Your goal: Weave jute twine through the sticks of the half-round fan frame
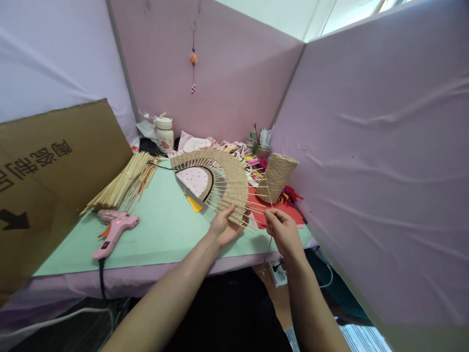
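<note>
My left hand (227, 226) grips the lower right end of a woven fan (234, 178), thumb on top and fingers beneath. The fan is a half ring of tan cord woven over thin sticks, whose bare tips stick out along the outer edge. At its centre sits a pink dotted half-disc (194, 180) with a black border. Just right of the stick tips, my right hand (281, 229) pinches a thin tan cord (269, 188). This cord runs up toward a large cone of twine (280, 173), and a strand hangs below the hand.
A pink glue gun (116, 232) lies front left, beside a bundle of thin sticks (120, 186) and a cardboard box (54, 171). Red sheets (289, 213) lie under the twine cone. A white bottle (164, 133), patterned cloth (196, 143) and a potted plant (255, 139) stand behind.
</note>
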Demonstrator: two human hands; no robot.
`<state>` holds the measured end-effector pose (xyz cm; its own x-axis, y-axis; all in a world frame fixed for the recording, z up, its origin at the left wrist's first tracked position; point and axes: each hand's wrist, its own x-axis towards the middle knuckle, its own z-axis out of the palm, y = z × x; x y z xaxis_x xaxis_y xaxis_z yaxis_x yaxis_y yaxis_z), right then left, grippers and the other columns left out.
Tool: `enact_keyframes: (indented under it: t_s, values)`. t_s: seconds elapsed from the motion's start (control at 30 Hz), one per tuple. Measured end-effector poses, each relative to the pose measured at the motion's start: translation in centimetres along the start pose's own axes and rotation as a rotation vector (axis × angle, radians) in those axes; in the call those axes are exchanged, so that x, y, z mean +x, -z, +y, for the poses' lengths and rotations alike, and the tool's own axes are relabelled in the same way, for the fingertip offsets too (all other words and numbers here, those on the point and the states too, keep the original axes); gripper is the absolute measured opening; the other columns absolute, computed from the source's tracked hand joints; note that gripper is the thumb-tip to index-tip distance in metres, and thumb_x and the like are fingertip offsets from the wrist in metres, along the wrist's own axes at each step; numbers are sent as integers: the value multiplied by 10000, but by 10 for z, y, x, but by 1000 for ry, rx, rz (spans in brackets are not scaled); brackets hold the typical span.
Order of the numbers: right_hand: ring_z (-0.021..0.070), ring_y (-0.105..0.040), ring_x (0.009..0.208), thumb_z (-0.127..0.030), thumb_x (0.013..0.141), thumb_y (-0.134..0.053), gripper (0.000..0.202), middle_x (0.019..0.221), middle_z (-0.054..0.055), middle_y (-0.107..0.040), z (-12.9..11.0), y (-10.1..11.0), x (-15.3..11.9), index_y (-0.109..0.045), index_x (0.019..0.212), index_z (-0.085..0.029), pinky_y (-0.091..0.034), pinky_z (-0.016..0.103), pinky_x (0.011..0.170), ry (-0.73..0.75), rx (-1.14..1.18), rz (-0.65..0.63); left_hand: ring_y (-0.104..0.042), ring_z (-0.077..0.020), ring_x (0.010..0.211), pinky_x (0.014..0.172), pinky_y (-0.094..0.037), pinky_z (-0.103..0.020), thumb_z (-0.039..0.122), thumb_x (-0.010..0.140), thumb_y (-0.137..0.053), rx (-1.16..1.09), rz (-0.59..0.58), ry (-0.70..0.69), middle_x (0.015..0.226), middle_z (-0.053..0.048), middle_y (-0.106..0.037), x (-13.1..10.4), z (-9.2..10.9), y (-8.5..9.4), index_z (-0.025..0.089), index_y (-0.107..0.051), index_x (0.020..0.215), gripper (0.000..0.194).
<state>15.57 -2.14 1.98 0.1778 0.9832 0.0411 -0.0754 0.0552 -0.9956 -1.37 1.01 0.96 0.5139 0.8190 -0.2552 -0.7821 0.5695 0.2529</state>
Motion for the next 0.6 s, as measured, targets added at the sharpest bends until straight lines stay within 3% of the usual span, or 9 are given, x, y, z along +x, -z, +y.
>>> enact_keyframes:
  t_s: [0.1, 0.23, 0.3, 0.47, 0.6]
  values:
    - [72, -317, 458, -477, 735, -707, 302, 551, -47, -457, -9, -3, -5, -647, 771, -184, -241, 223, 430, 67, -97, 6, -677, -178, 813, 753, -517, -307, 208, 925, -494, 10, 17, 8, 948, -122, -710, -2, 0, -1, 71, -571, 1237, 350]
    - [147, -529, 652, -400, 817, -653, 205, 716, 28, -614, -17, -5, -20, -682, 773, -202, -405, 262, 576, 336, -434, -83, -666, -160, 753, 716, -511, -284, 222, 940, -468, 20, 8, 11, 866, -115, -701, -2, 1, -1, 45, -580, 1216, 347]
    - [176, -573, 736, -378, 844, -621, 183, 790, 48, -648, -14, -1, -24, -700, 814, -216, -437, 281, 639, 401, -490, -118, -657, -150, 720, 674, -504, -265, 222, 939, -468, 23, 1, 6, 831, -109, -693, -1, 2, 0, 36, -578, 1215, 351]
    - [182, -573, 712, -382, 849, -596, 201, 799, 43, -660, 10, 5, -21, -714, 898, -227, -442, 290, 626, 299, -395, -57, -619, -129, 626, 581, -477, -242, 230, 941, -464, 44, 2, -17, 771, -87, -682, 0, 3, 1, 49, -585, 1204, 342]
    - [185, -573, 726, -352, 861, -582, 201, 813, 44, -654, 27, -6, -28, -723, 941, -232, -446, 293, 649, 304, -411, -134, -611, -136, 606, 578, -476, -247, 274, 956, -436, 73, -19, -5, 721, -89, -670, -2, 3, -1, 24, -613, 1144, 359]
